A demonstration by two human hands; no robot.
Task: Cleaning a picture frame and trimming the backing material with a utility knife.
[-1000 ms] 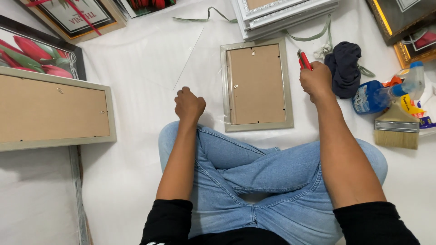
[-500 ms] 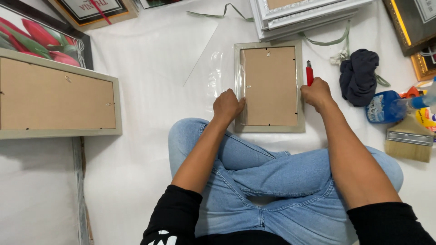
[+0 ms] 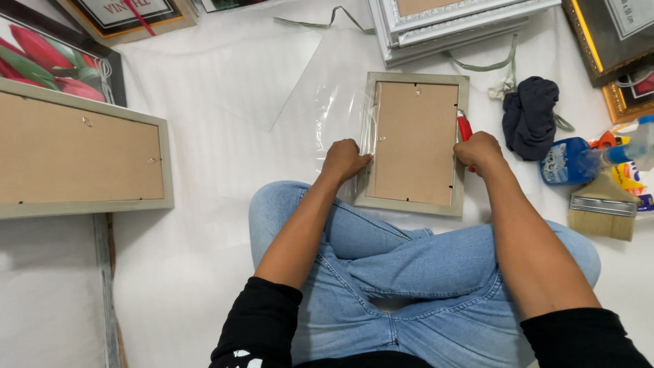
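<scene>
A small grey picture frame (image 3: 413,204) lies face down on the white sheet, its brown backing board (image 3: 414,140) facing up, just beyond my crossed legs. My left hand (image 3: 344,160) is curled against the frame's left edge, where a clear plastic sheet (image 3: 327,109) sticks out from under it. My right hand (image 3: 480,151) is closed at the frame's right edge, and a red-handled tool (image 3: 464,127) pokes out above its fingers.
A large frame (image 3: 82,160) lies face down at the left, with a tulip picture (image 3: 48,61) behind it. Stacked white frames (image 3: 449,24) lie at the back. At the right are a dark cloth (image 3: 530,116), a blue spray bottle (image 3: 572,162) and a paintbrush (image 3: 603,208).
My left hand moved right from the sheet onto the small frame's left edge. My right hand came down with the red tool to the frame's right edge.
</scene>
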